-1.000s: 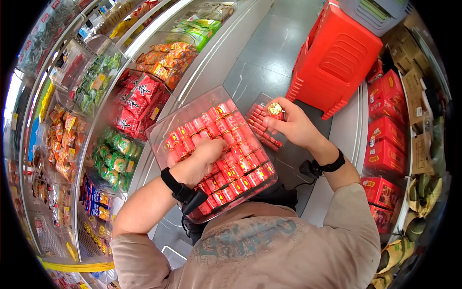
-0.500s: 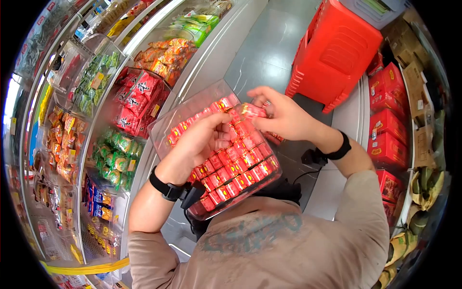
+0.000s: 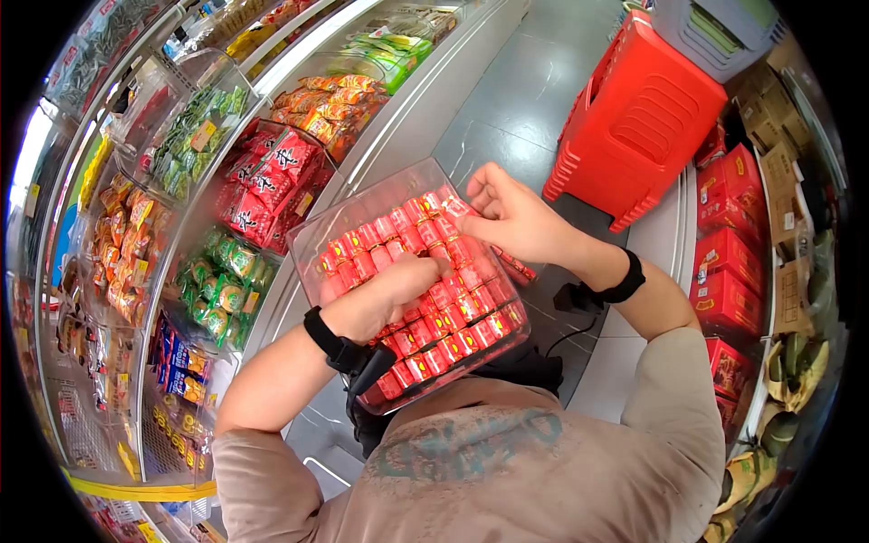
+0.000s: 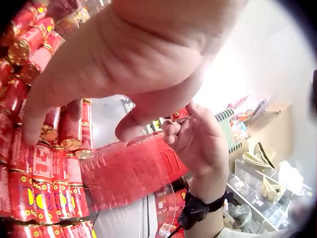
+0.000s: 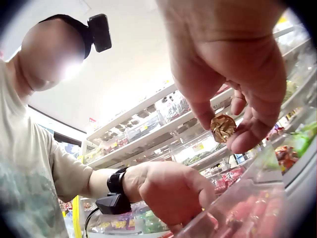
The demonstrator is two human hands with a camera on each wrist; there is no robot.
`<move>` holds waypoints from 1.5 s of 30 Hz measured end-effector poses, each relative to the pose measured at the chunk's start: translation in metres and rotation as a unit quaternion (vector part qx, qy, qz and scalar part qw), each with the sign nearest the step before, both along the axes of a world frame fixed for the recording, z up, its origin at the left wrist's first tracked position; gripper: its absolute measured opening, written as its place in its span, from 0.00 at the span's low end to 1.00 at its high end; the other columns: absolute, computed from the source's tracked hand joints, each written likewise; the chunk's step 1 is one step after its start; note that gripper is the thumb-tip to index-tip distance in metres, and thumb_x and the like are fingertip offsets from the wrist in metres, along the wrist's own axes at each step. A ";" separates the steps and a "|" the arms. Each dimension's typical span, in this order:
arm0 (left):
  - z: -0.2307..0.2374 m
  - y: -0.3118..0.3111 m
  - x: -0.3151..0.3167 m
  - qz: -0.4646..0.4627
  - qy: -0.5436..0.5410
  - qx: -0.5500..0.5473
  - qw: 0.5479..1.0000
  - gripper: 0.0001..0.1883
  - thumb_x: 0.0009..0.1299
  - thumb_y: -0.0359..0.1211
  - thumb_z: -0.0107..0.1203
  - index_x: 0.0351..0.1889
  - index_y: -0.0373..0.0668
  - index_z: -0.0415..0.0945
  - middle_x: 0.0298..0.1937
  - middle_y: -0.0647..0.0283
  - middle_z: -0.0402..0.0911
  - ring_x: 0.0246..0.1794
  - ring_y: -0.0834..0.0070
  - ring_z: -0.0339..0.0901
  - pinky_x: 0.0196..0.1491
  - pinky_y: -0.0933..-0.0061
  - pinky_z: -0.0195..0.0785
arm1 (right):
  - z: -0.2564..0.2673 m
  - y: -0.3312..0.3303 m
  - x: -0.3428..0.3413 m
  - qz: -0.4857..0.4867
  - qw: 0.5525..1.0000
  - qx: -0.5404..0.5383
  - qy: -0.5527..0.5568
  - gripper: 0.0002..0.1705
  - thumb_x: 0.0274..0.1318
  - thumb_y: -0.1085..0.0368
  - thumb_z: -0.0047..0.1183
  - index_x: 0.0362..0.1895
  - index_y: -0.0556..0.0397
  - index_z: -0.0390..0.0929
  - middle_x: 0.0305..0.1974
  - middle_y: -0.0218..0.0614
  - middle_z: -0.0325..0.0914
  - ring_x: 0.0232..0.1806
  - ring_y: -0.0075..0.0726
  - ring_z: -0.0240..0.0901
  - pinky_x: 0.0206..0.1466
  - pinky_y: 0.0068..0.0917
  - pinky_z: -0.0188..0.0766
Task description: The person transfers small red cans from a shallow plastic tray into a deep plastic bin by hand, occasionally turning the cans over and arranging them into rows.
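A clear plastic bin [image 3: 409, 179] full of red-wrapped candy rolls [image 3: 453, 342] stands tilted against the person's front. My left hand [image 3: 385, 294] lies over the middle of the rows; in the left wrist view its fingers reach down onto the rolls, with the thumb spread well apart. At the bin's far right corner my right hand [image 3: 516, 217] pinches one candy roll [image 5: 223, 129] between thumb and fingers, its gold twisted end showing in the right wrist view. Just beyond the bin's right side, more red rolls [image 3: 516, 267] show partly under the right forearm.
Shelves on the left carry bins of packaged snacks, among them red bags [image 3: 272, 172] and green packs [image 3: 222, 290]. A red plastic crate stack [image 3: 643, 118] stands ahead on the grey floor, topped by a grey basket [image 3: 715, 41]. Red boxes [image 3: 724, 258] line the right side.
My right hand has brought a roll leftward to the bin's far right corner. My left hand rose off the rows toward it, then came back down onto the rolls in the middle.
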State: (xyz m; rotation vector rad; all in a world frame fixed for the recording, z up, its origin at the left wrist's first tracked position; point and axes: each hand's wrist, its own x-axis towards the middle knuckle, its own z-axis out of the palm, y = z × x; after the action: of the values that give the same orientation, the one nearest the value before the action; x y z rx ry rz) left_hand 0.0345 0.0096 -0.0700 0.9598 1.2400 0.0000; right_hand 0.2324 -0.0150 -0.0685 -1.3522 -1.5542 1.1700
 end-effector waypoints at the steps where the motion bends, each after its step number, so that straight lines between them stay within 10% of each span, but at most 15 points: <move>1: 0.002 0.001 -0.001 0.002 -0.010 0.006 1.000 0.11 0.69 0.40 0.53 0.43 0.46 0.77 0.43 0.66 0.73 0.45 0.75 0.68 0.49 0.67 0.65 | -0.001 -0.003 0.002 -0.001 1.000 -0.004 0.000 0.19 0.59 0.69 0.58 0.48 0.56 0.62 0.38 0.34 0.72 0.36 0.22 0.74 0.38 0.25 0.72; 37: 0.012 -0.001 0.001 -0.013 -0.131 -0.009 0.991 0.13 0.69 0.45 0.50 0.42 0.48 0.77 0.40 0.68 0.72 0.39 0.77 0.65 0.42 0.73 0.60 | -0.006 -0.007 0.012 0.006 1.000 0.015 -0.003 0.12 0.61 0.69 0.58 0.44 0.52 0.67 0.34 0.26 0.70 0.30 0.13 0.66 0.31 0.17 0.64; 45: 0.015 -0.002 0.004 0.043 -0.021 0.033 0.998 0.13 0.68 0.45 0.53 0.37 0.47 0.75 0.38 0.66 0.72 0.38 0.75 0.67 0.43 0.71 0.63 | 0.000 -0.008 0.014 -0.010 1.000 0.004 0.002 0.12 0.63 0.67 0.56 0.47 0.52 0.68 0.32 0.28 0.74 0.30 0.15 0.70 0.32 0.19 0.66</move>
State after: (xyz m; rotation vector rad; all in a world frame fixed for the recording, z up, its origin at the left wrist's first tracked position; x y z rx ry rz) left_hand 0.0383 0.0077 -0.0555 0.9594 1.2473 0.1290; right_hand 0.2462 -0.0225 -0.0681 -1.3568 -1.5370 1.1528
